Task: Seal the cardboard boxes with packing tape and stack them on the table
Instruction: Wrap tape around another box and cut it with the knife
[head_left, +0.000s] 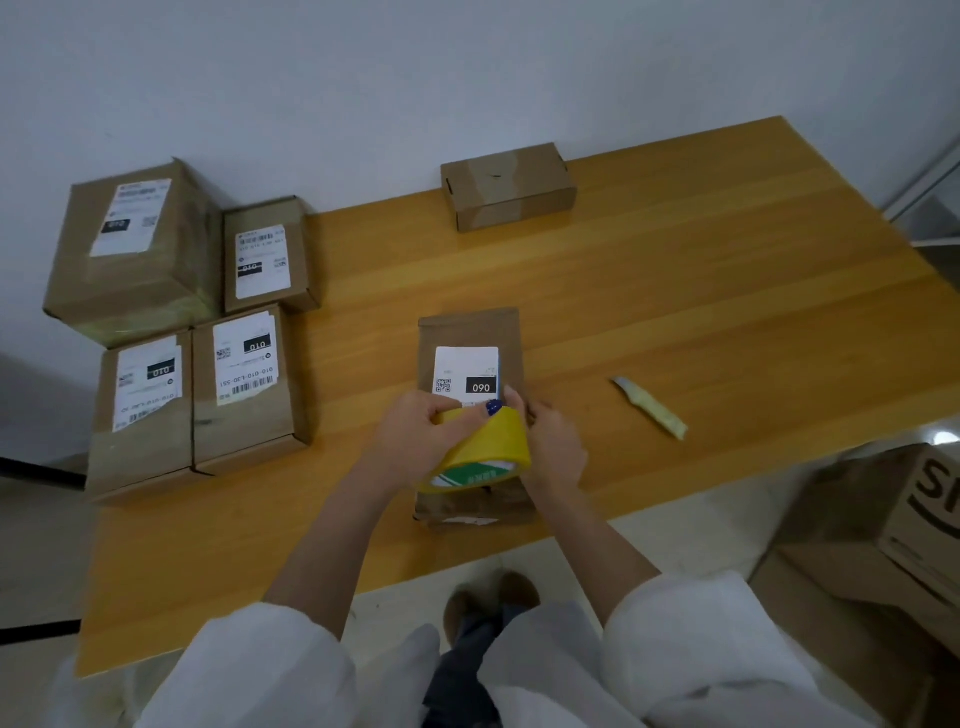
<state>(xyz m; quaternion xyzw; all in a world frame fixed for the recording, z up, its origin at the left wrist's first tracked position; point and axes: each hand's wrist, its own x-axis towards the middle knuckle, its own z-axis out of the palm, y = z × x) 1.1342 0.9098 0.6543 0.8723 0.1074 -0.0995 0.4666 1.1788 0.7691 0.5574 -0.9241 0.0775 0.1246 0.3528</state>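
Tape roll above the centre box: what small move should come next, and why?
Probably peel the tape's end loose with the right hand and press it onto the box. The left hand grips the yellow tape roll just over the box, and the right hand is at its rim.

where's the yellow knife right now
Head view: the yellow knife lies flat on the table, right of centre, apart from the right hand and the labelled box beneath the tape roll.

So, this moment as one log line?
left hand: grips yellow tape roll | right hand: on roll's edge, grip unclear | box labelled 060: under roll
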